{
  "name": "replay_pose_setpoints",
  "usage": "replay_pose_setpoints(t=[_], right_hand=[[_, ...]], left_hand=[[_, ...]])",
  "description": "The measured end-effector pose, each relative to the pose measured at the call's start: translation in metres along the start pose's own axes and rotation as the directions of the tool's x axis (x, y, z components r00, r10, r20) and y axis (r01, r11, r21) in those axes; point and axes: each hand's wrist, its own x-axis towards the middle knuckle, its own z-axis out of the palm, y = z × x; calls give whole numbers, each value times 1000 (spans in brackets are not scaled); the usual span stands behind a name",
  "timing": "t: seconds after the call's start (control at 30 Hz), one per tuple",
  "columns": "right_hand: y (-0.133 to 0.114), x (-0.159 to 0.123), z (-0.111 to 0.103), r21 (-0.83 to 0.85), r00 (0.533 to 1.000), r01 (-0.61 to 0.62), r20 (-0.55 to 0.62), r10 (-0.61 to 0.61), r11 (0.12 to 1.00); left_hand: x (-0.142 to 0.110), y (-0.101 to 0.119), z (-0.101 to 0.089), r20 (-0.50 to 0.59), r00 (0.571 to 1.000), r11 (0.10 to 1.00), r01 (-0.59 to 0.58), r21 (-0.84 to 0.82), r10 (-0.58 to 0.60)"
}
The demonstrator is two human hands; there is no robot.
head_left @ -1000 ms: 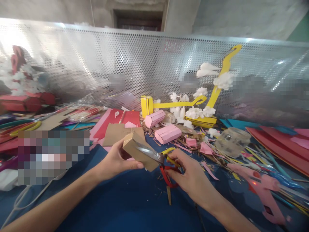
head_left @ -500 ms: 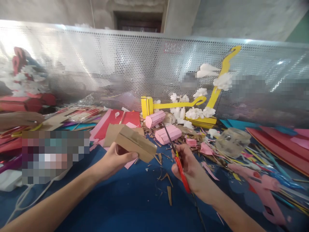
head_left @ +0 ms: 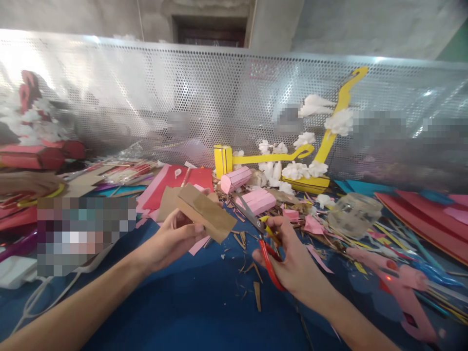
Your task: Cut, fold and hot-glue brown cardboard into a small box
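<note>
In my left hand [head_left: 170, 241] is a folded piece of brown cardboard [head_left: 208, 214], gripped between thumb and fingers and raised over the blue table. My right hand [head_left: 288, 253] holds scissors [head_left: 269, 261] with red and yellow handles. Their blades point up and to the left, slightly apart, close to the cardboard's right end but not touching it. Behind the blades lie a pink paper-covered block [head_left: 256, 200] and a second pink block [head_left: 236, 179].
A pink glue gun [head_left: 398, 282] lies at the right, near a clear roll of tape [head_left: 354, 214]. Cardboard scraps [head_left: 258, 295] litter the blue cloth [head_left: 183, 312]. Yellow pieces with white flowers [head_left: 303, 170] stand before a perforated metal panel [head_left: 219, 97]. Another person's hand [head_left: 29, 185] is at far left.
The scissors have opened in my right hand, their handles spreading and the blades swinging left toward the cardboard. My left hand has tilted the cardboard slightly.
</note>
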Motion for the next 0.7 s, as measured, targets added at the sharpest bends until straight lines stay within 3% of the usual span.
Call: replay_pose_setpoints(t=[0.2,0.7], right_hand=[[3,-1,1,-7,999,-31,15,31,999],[-2,1,2,-33,1000,-7,-13,7,999]], left_hand=[[2,1,-7,-29,990,986,134,-98,-138],[2,0,-7,-31,988,982,148,-114,-153]])
